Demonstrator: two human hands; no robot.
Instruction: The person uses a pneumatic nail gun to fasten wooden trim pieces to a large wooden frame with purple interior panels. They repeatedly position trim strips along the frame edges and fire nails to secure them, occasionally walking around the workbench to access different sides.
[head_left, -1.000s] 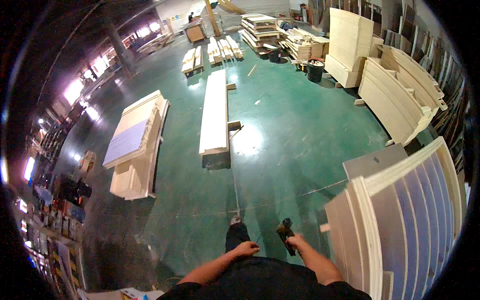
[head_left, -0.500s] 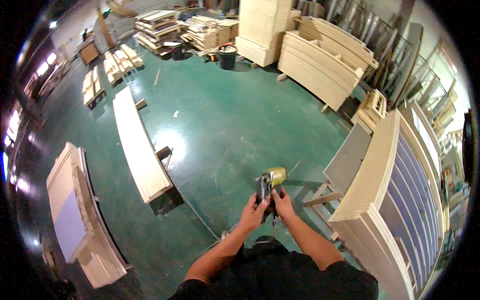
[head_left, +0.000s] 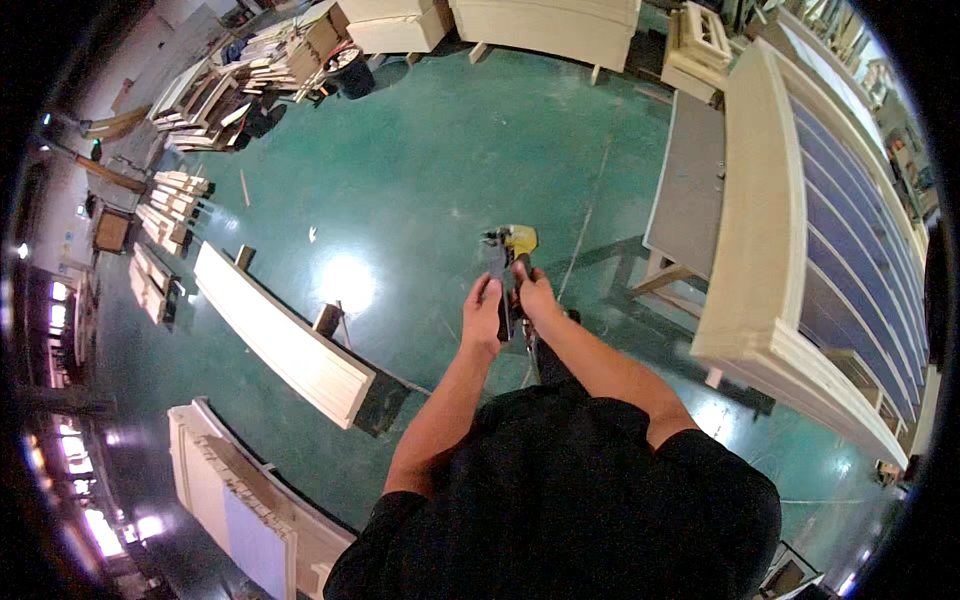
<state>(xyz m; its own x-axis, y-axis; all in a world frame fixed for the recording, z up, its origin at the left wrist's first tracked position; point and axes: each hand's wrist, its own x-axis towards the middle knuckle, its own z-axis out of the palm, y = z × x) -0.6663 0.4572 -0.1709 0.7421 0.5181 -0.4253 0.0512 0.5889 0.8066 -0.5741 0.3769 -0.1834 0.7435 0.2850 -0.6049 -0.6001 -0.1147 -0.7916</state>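
Observation:
Ahead of my body I hold a yellow and black nail gun point(head_left: 519, 239), its yellow head facing away from me. My right hand point(head_left: 541, 300) is wrapped round its handle. Along its dark magazine side my left hand point(head_left: 482, 312) is closed, thumb towards the top. An air hose fitting shows below the handle near my right wrist. Most of the grip is hidden by my fingers.
To the right stands a large wooden frame point(head_left: 745, 200) with blue-grey slatted panels, beside a grey board point(head_left: 688, 185). Long pale planks point(head_left: 285, 335) rest on blocks at left. A panel point(head_left: 225, 500) lies lower left. Lumber piles point(head_left: 205, 95) and a black bucket point(head_left: 348, 73) are farther off.
My view has turned and tilted, so the surroundings have shifted. Both hands and the nail gun appear higher in the picture, arms stretched farther forward. The grip on it is kept.

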